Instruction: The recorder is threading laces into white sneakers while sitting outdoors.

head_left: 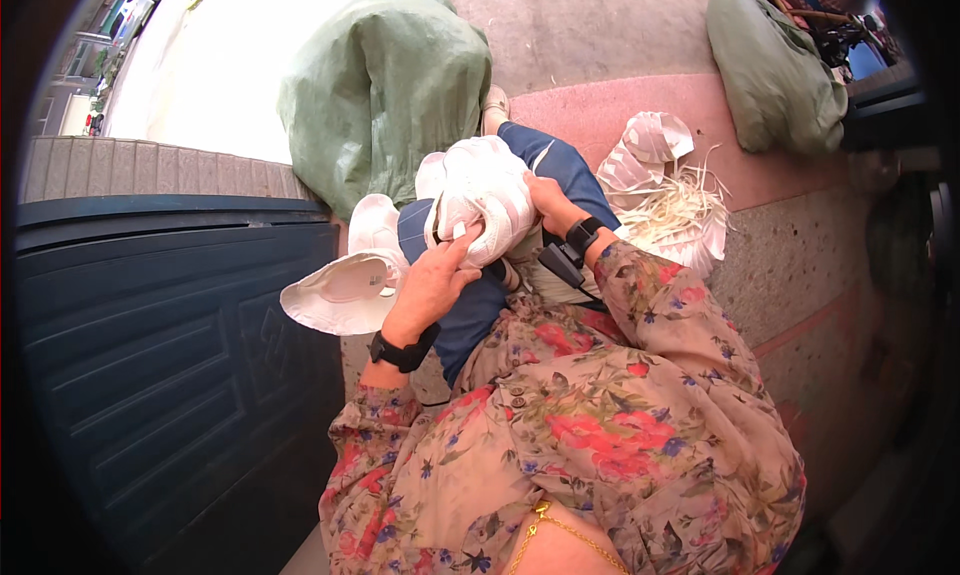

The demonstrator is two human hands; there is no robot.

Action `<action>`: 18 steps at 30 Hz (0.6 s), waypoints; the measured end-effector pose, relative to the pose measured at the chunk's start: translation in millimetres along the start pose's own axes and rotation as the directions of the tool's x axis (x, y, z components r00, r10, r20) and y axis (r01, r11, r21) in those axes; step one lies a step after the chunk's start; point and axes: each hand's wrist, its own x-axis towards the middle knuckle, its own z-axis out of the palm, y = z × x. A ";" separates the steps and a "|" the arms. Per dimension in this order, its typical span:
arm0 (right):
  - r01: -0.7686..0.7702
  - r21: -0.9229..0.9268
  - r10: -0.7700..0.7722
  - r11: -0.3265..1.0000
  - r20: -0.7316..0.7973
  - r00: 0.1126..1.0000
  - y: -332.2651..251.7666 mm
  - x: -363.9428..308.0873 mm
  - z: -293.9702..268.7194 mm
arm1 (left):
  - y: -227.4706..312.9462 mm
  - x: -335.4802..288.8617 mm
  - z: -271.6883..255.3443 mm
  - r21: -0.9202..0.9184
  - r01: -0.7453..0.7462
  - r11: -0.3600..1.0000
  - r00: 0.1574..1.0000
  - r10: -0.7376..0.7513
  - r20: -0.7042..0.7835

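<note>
A white sneaker upper (487, 190) rests over my knees, with stitched panels and a dark opening facing me. My left hand (432, 287) is closed at its near left edge, thumb and fingers at a small white tab beside the opening. On the far right side my right hand (550, 205) grips the same upper, its fingers partly hidden behind it. More white shoe uppers (345, 290) lie over my left leg, next to my left wrist. Both wrists wear black bands.
A large green sack (385, 95) stands ahead to the left; another green sack (770, 75) leans at the far right. On the ground to my right lie a heap of white laces (680, 210) and white uppers (645, 150). A dark blue panelled door (180, 345) borders my left.
</note>
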 end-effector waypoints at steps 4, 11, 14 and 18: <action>0.064 -0.133 -0.040 0.989 0.174 0.984 -5.8 -9.7 -13.4 | -1.4 14.0 8.2 0.043 -0.073 0.996 0.996 0.070 0.051; -0.055 0.149 0.016 0.987 0.250 0.968 9.5 5.4 -18.6 | -7.3 20.8 33.1 0.163 -0.139 0.977 0.983 0.117 0.139; -0.098 0.107 0.036 0.989 0.475 0.879 -0.2 -0.3 -21.7 | -9.2 19.0 38.8 0.059 -0.122 0.991 0.982 0.111 0.151; -0.114 0.132 0.043 0.985 0.449 0.893 1.5 4.2 -27.0 | -9.9 35.2 35.0 0.001 -0.086 0.996 0.974 0.084 0.211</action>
